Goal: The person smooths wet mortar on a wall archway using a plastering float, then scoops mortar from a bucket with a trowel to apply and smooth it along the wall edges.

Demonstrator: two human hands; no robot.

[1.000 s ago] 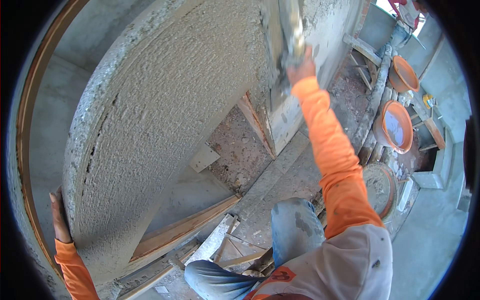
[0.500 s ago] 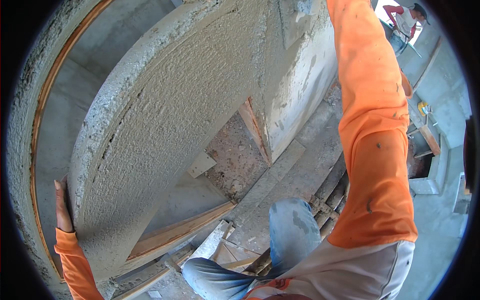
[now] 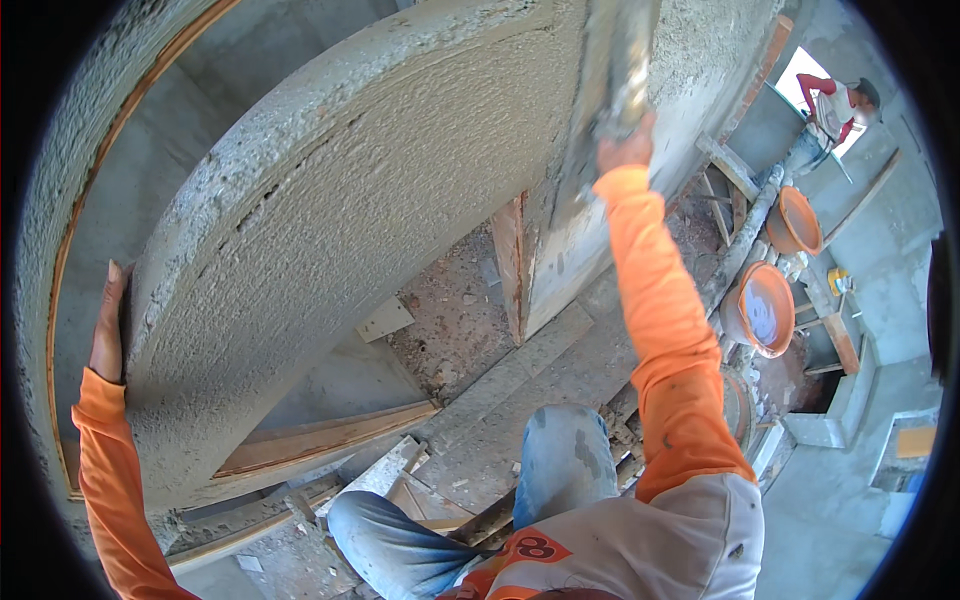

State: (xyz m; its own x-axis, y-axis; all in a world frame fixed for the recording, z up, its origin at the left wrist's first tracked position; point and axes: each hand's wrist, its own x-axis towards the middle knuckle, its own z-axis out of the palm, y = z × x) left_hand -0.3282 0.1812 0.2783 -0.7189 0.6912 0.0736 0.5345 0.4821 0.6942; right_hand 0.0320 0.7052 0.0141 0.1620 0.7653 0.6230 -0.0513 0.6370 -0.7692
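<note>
A curved wall (image 3: 340, 190) with rough, wet grey plaster stands before me, its pale rounded edge bending along the left. Against that edge rests my left hand (image 3: 108, 325), fingers straight and together, holding nothing. My right hand (image 3: 628, 152) reaches far up, wrapped around the handle of a long plastering float (image 3: 590, 110), smeared by motion. The float lies on the wall where the fresh plaster meets a paler, smoother face (image 3: 570, 245). Its far end runs out at the top of the picture.
Below the wall are wooden planks (image 3: 520, 375) and an opening with a timber edge (image 3: 512, 270). Two orange tubs (image 3: 762, 310) stand at the right, one with greyish liquid. Beyond them a person (image 3: 835, 115) stands by a bright opening. A wood-edged curved frame (image 3: 62, 290) runs along the left.
My right arm has swung leftward, bringing the hand and float into view on the wall. The tubs now show. My left hand stays at the wall's edge.
</note>
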